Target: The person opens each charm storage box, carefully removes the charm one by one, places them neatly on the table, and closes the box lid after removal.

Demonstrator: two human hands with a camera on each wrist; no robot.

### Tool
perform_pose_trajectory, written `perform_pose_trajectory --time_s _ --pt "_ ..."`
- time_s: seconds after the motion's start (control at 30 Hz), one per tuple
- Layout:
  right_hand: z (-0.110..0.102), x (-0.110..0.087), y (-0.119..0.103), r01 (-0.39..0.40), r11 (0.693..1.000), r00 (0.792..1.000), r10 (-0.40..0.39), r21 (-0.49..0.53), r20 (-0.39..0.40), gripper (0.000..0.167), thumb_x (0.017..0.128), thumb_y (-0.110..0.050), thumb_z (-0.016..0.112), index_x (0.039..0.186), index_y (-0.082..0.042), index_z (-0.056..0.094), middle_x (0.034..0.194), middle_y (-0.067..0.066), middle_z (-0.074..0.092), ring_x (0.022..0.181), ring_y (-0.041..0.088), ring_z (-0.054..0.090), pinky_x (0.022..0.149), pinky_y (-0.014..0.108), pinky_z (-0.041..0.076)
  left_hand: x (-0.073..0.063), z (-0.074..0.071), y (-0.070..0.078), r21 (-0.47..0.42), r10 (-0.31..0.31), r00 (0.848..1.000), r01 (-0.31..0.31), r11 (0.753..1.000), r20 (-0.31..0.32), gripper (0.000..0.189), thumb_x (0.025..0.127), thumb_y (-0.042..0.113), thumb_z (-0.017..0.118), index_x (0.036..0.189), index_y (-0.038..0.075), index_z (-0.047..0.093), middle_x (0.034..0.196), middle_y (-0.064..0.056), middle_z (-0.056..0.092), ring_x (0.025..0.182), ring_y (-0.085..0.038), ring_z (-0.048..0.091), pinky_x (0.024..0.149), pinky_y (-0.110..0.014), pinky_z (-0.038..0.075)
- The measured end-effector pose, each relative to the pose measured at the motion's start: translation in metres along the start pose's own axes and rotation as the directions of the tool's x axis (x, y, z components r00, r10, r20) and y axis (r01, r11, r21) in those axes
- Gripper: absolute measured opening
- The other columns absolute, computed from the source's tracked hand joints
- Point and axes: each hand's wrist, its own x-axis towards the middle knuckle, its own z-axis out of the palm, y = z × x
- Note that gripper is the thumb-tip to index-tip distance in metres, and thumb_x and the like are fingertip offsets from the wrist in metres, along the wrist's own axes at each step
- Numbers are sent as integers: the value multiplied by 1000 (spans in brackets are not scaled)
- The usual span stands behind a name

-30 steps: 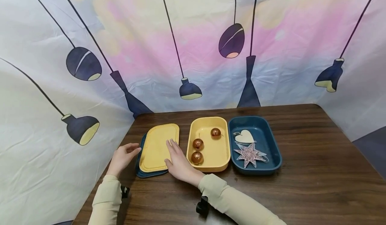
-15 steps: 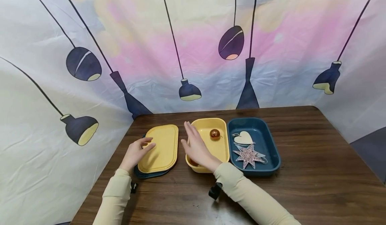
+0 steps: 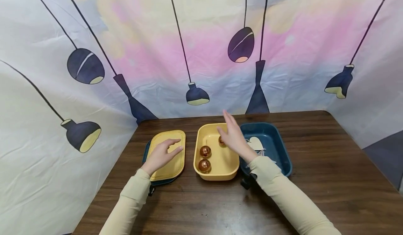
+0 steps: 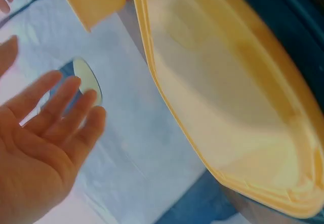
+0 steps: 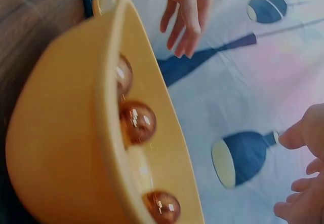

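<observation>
My left hand (image 3: 162,153) hovers over the yellow lid (image 3: 171,165), fingers loosely bent with nothing in them; the left wrist view shows its palm beside the lid (image 4: 228,92). My right hand (image 3: 233,136), fingers extended, is raised over the right side of the yellow bin (image 3: 220,166) and holds nothing. Inside that bin are three shiny copper ball ornaments (image 3: 205,151), one partly covered by the right hand in the head view. The blue bin (image 3: 280,147) to the right holds a white heart ornament (image 3: 255,143) and a glittery star, now mostly behind my right forearm.
A blue lid (image 3: 163,182) lies under the yellow one, its edge sticking out. The two bins stand side by side on a dark wooden table (image 3: 201,207). A fabric backdrop (image 3: 157,53) printed with lamps hangs behind the table.
My right hand has moved right, from the lids across the yellow bin to near the blue one. My left hand has shifted right, from the lids' left edge to above the yellow lid.
</observation>
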Motion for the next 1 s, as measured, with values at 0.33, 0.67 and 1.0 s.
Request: perform_pose_trajectory --time_s 0.33,0.67,1.0 --pt "-43 -7 25 -54 998 999 54 -36 0 73 107 -26 53 163 -9 9 166 21 14 149 40 21 113 60 30 -1 29 26 29 65 990 -69 997 127 78 94 57 64 155 12 43 159 -11 39 145 -33 36 114 -52 34" --pt "-74 0 34 -46 993 998 49 -109 29 77 106 -27 54 162 -6 6 164 24 16 148 43 24 111 61 33 -8 50 30 93 115 978 -133 987 171 85 91 58 67 155 6 42 162 -14 31 148 -32 30 112 -53 36" --pt "-84 8 53 -6 980 988 37 -198 149 69 104 -21 58 159 2 23 150 28 42 130 43 49 101 57 45 -14 58 27 102 123 977 -142 985 175 90 91 61 66 157 8 36 164 -11 27 149 -29 28 112 -52 36"
